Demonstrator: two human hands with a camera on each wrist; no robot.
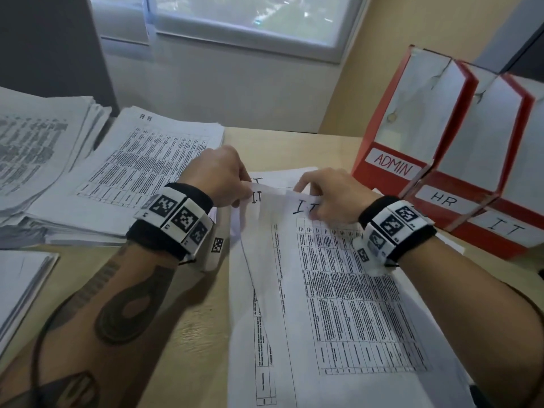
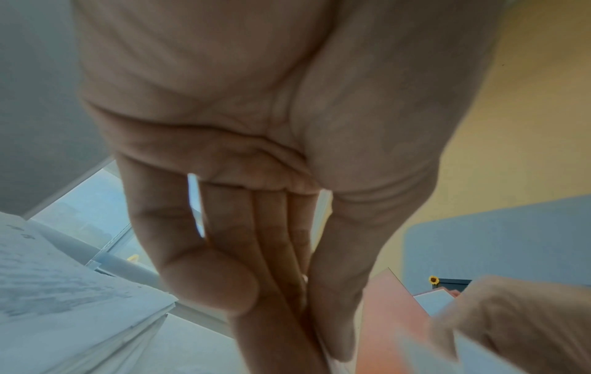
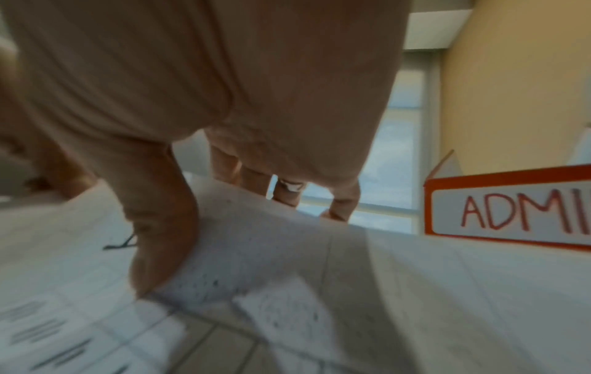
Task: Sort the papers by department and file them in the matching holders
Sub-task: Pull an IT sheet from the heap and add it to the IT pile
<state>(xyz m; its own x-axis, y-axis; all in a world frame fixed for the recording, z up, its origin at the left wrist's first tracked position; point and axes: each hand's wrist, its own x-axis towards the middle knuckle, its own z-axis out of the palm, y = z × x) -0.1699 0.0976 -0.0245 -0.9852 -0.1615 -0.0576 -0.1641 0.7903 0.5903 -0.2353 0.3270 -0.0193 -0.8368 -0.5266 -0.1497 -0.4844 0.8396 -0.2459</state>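
Paper stacks [image 1: 141, 172] lie left on the desk [image 1: 188, 313] — IT sheets [image 1: 338, 290] centre, three holders [image 1: 447, 160] standing right.

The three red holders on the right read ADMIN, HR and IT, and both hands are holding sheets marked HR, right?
Not quite. The head view shows both the left hand and right hand holding sheets marked I.T, not HR. The holder labels are as you say.

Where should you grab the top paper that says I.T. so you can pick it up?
Grab the top I.T. paper at its far edge, by the heading, coming from above. That edge is already lifted off the sheets beneath, so a thumb and fingers can slip around it; the rest lies flat. The right hand and left hand already pinch there. Two hands probably keep the floppy sheet from bending.
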